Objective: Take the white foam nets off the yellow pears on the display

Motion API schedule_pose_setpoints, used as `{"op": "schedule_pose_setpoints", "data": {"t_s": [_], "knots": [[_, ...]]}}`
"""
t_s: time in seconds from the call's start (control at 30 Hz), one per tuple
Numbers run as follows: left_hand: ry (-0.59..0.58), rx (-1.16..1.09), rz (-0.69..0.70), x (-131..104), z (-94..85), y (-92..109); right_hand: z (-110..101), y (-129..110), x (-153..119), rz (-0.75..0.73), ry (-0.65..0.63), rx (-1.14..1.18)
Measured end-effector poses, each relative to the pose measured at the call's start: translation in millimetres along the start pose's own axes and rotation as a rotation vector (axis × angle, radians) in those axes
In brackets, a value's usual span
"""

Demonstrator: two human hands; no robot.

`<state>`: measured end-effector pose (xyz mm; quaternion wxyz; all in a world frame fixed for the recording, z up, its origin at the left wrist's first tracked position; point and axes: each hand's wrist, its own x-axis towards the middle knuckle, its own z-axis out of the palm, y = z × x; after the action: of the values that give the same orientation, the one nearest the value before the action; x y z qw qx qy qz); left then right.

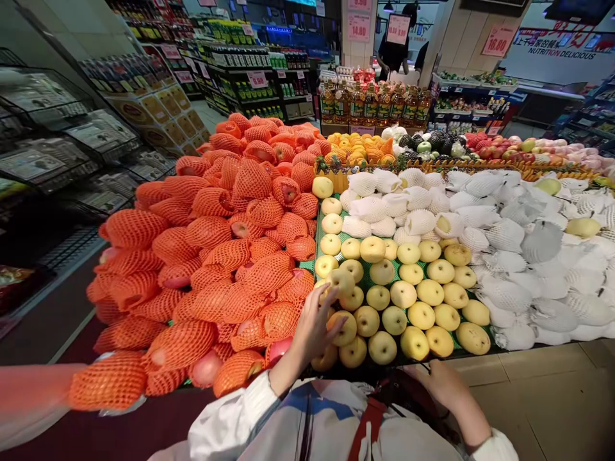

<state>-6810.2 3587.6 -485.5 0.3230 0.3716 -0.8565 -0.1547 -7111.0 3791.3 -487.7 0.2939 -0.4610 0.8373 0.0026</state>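
Netted fruit (211, 256) left, bare pears (403, 294) centre (beside left hand (314, 330)), foam-wrapped fruit (523, 256) right, bottles (375, 102) behind.

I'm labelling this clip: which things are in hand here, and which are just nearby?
In hand:
left hand, fingers on a bare round yellow pear
rows of bare yellow pears

Nearby:
right hand, at the display edge
orange-netted fruit pile
white-netted fruit heap
oil bottles

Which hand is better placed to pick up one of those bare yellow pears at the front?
Probably the left hand: it already rests open on the yellow pears at the display's front corner. The right hand lies back against the person's body, apart from the fruit.
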Motion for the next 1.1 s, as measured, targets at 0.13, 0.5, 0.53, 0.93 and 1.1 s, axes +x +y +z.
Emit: {"op": "schedule_pose_setpoints", "data": {"t_s": [0.13, 0.5, 0.53, 0.93, 1.1], "knots": [[0.015, 0.003, -0.163, 41.0, 7.6, -9.9, -53.6, -28.3, 26.3, -0.092, 0.177, -0.127], [-0.358, -0.258, -0.174, 61.7, -13.1, -26.1, -80.1, -185.9, 171.0, -0.555, 0.689, 0.077], [-0.372, -0.289, -0.178, 62.3, -14.6, -27.4, -85.7, -193.0, 180.9, -0.568, 0.666, 0.090], [-0.383, -0.360, -0.169, 56.7, -22.4, -32.3, -82.3, -154.8, 139.0, -0.867, 0.272, 0.155], [-0.366, -0.333, -0.154, 54.5, -16.6, -28.7, -76.1, -154.2, 130.9, -0.873, 0.161, 0.077]]}}
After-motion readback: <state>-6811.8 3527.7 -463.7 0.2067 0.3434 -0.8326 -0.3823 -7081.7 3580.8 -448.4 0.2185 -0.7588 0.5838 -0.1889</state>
